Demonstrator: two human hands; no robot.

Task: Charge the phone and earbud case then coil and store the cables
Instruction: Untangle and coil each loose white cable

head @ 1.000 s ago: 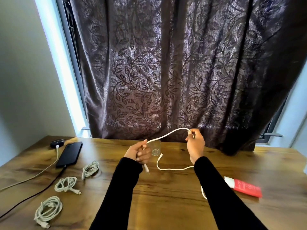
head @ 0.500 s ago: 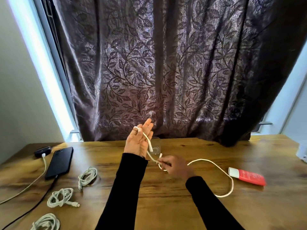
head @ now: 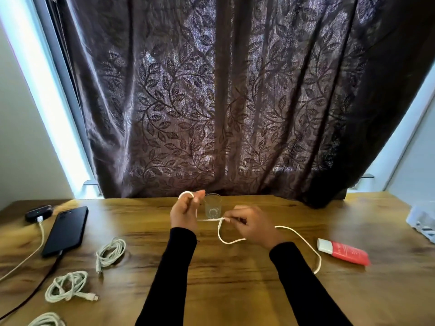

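phone [head: 66, 230], earbud case [head: 37, 212] plugged in | three coils [head: 110, 251] done | both my hands [head: 184, 214] [head: 253, 228] gripping white cable [head: 303, 243], winding; storing left

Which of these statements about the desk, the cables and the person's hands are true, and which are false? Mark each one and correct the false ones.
1. The black phone has a cable plugged in. True.
2. The white cable is looped over the left hand. True.
3. The right hand rests flat and holds nothing. False: it pinches the white cable.
4. The red tube lies left of the phone. False: it lies far to the right.
5. A clear glass stands behind the hands. True.
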